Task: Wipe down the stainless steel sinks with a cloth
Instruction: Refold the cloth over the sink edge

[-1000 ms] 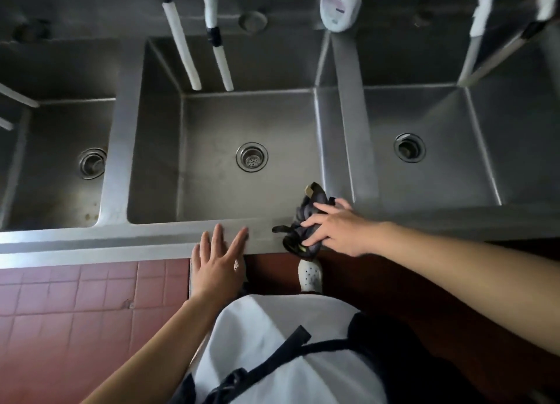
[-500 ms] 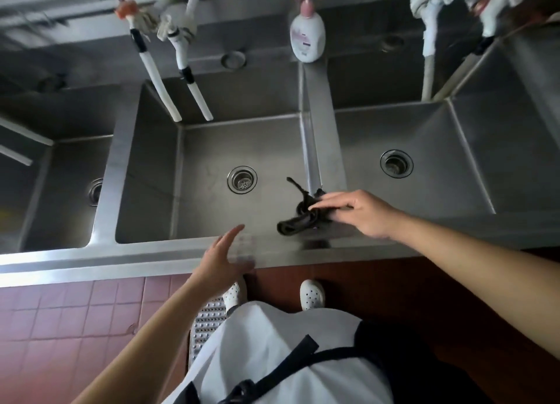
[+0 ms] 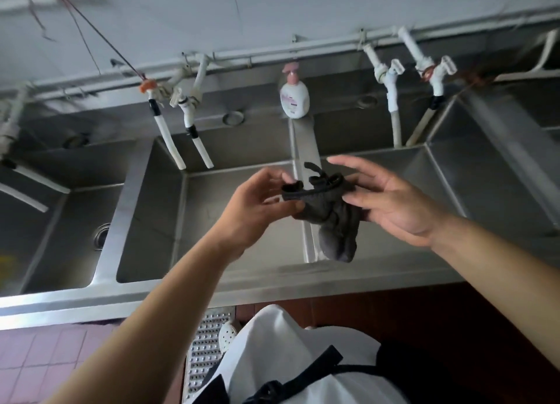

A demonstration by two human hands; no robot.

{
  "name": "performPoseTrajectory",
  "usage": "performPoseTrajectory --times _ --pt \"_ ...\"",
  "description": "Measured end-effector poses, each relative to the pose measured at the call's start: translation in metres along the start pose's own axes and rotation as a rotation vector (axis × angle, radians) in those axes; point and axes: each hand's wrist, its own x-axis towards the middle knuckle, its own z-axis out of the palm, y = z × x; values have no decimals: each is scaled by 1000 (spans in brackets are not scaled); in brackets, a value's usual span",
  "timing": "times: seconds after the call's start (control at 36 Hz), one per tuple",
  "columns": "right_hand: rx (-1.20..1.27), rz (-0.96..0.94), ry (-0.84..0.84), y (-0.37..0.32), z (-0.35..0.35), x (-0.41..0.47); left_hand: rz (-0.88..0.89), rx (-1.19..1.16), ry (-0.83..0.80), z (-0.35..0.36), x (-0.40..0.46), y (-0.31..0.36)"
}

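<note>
A row of steel sinks [image 3: 169,221] runs left to right across the scene, with a flat front rim nearest the person. The middle basin [image 3: 212,215] and the right basin [image 3: 430,191] are split by a narrow divider [image 3: 304,142]; a left basin [image 3: 60,230] shows part of its drain. White taps [image 3: 181,124] hang over the far edge of the middle basin, and another pair [image 3: 394,106] over the right one. A soap bottle [image 3: 294,95] with a pink pump stands at the far end of the divider. Near the person, a perforated floor grate [image 3: 209,346] lies below the front rim.

Both hands are raised above the divider, holding a dark cloth [image 3: 330,212] between them, clear of the steel. The left hand [image 3: 251,203] pinches the cloth's left edge with thumb and fingertips. The right hand [image 3: 394,200] grips the bunched right side with its thumb, its fingers spread loosely. The rest of the cloth hangs down in a lump.
</note>
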Motion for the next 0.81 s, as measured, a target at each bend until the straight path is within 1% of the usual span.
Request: performPoseTrajectory --times 0.06,0.08,0.22,0.28,0.36,0.39,0.44,0.5,0.53,0.58,0.61,0.67,0.75,0.81 --pt "-1 9 -17 -3 -5 -6 4 -7 -39 3 1 3" --pt "-43 18 -15 -4 -8 -9 8 0 -53 4 2 4" --pt "-423 79 38 -5 -15 -15 19 85 -91 6 6 10" --pt "-584 86 125 -3 -16 -16 29 166 -72 6 7 10" --pt "-984 71 328 3 -20 -14 29 299 -60 6 8 10" --pt "-1026 57 347 4 -20 -13 13 324 -63 5 9 10" --pt "-1013 34 309 4 -19 -12 -16 374 -63 4 9 10" --pt "-1059 12 277 5 -16 -13 -17 430 -50 3 9 9" --pt "-1121 -36 282 5 -15 -12 -6 451 -46 2 8 8" --pt "-1263 -191 300 4 -11 -11 15 454 -56 -2 5 6" --pt "-1282 -248 287 4 -10 -10 18 433 -59 -5 4 5" --pt "-1175 -247 240 2 -6 -9 21 379 -36 -9 2 3" --pt "-1009 -143 210 2 2 -6 30 304 9 -17 2 1" --pt "-964 -63 147 0 8 -1 45 302 1 -22 2 -1"
